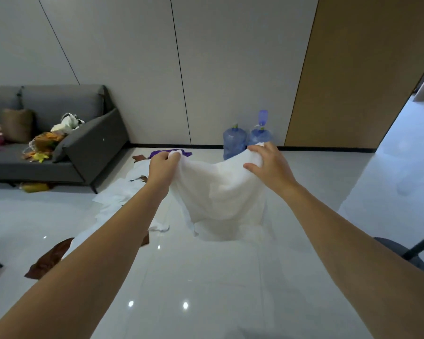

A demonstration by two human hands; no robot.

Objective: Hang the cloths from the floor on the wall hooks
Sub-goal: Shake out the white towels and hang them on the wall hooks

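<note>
A plain white cloth [218,192], soft and a little creased, is held up in the air in front of the wall. It sags in the middle between the two hands and hangs in loose folds. The left hand [162,165] pinches one top corner, bunched between thumb and fingers. The right hand [269,165] grips the other top corner, fingers curled over the edge. On the glossy floor [206,289] behind lie more white cloths [123,196], a purple cloth [171,152] and a brown cloth [49,258].
</note>
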